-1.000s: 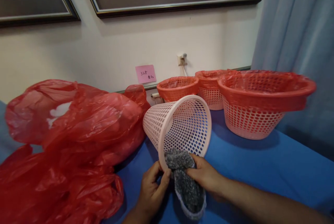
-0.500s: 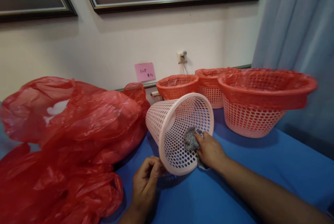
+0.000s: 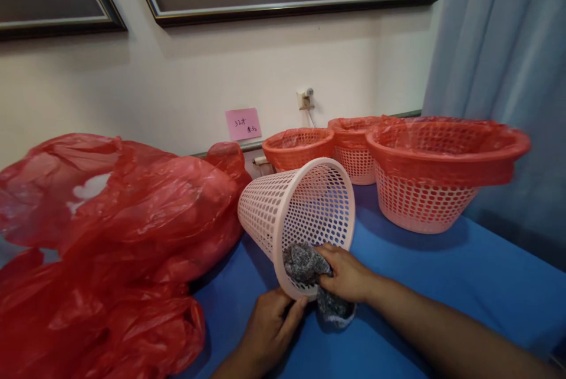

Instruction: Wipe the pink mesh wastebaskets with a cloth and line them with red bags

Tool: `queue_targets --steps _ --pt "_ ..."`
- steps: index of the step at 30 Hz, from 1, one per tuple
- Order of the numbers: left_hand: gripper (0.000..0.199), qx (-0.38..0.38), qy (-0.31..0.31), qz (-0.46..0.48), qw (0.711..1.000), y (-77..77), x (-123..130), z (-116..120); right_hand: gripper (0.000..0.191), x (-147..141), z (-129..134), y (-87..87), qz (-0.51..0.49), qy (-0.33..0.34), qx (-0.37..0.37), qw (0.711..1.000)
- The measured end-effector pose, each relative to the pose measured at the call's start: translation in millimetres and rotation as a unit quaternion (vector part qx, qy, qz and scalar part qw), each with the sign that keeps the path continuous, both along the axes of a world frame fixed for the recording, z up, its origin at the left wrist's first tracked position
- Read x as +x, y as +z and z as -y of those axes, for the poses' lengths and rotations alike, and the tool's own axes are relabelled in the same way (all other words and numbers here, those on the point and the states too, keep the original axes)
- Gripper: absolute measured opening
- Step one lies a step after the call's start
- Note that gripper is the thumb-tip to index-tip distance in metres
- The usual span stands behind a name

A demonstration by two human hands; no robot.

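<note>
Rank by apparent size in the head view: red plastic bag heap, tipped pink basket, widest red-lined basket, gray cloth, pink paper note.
1. Red plastic bag heap
2. Tipped pink basket and widest red-lined basket: too alike to rank, the tipped one nearer
3. Gray cloth
4. Pink paper note

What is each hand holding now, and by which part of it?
The right hand holds the fuzzy, speckled grey cloth around its bunched middle. The left hand holds the round, pale pink, perforated plastic basket by its lower rim.

BLOCKED left: red bags (image 3: 177,214) | BLOCKED rear: lined baskets (image 3: 424,196) | FREE: right-front tabletop (image 3: 433,261), upper mouth of pink basket (image 3: 264,205)
</note>
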State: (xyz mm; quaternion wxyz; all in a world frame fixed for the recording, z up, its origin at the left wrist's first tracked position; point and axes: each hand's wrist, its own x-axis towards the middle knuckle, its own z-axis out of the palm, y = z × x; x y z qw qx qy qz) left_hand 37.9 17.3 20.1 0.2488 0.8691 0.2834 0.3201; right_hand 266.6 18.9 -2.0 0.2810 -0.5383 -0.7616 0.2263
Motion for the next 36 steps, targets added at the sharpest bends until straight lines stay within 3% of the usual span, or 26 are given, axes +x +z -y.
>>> queue_targets --steps 2,5,9,12,16,18,21,24,27,30,33,36 --pt "0.022 0.04 0.016 0.029 0.999 3.3 -5.1 1.0 0.061 8.6 -0.6 4.7 0.092 -0.06 0.001 0.994" --pt "0.026 0.079 0.054 0.072 0.993 10.1 -9.8 0.8 0.061 28.9 -3.5 14.4 0.203 -0.184 0.006 0.962" --pt "0.033 0.105 0.089 0.105 0.985 15.8 -10.7 -1.4 0.061 45.3 -6.2 19.6 0.19 -0.259 0.02 0.947" --pt "0.034 0.093 0.098 0.109 0.985 14.7 -11.1 -2.3 0.066 36.2 -4.9 10.4 0.136 -0.223 -0.002 0.965" --pt "0.037 0.043 0.113 0.129 0.984 7.4 -16.7 -5.4 0.066 7.7 -2.9 -8.2 -0.043 -0.053 -0.024 0.997" --pt "0.035 0.02 0.117 0.154 0.981 4.2 -20.1 -7.6 0.061 -3.7 -3.0 -14.6 -0.181 0.03 -0.052 0.982" --pt "0.029 -0.011 0.104 0.166 0.981 4.7 -21.8 -8.7 0.055 -8.5 -5.5 -20.1 -0.277 0.07 -0.091 0.954" --pt "0.027 -0.051 0.077 0.103 0.99 9.1 -18.2 -7.9 0.055 -1.8 -10.6 -24.8 -0.298 0.058 -0.104 0.947" --pt "0.024 -0.091 -0.008 -0.033 0.995 7.5 -11.9 -8.1 0.057 4.4 -14.3 -28.8 -0.303 0.045 -0.1 0.947" --pt "0.036 -0.066 -0.058 -0.149 0.985 -2.0 -6.2 -8.8 0.058 2.7 -13.1 -28.0 -0.285 0.057 -0.084 0.953" --pt "0.036 -0.023 -0.059 -0.151 0.986 -9.1 -2.4 -8.5 0.056 -1.2 -8.2 -21.2 -0.246 0.07 -0.056 0.965" --pt "0.028 -0.01 -0.078 -0.093 0.993 -6.1 -2.2 -7.7 0.06 4.6 -4.5 -10.5 -0.145 0.051 -0.018 0.988"
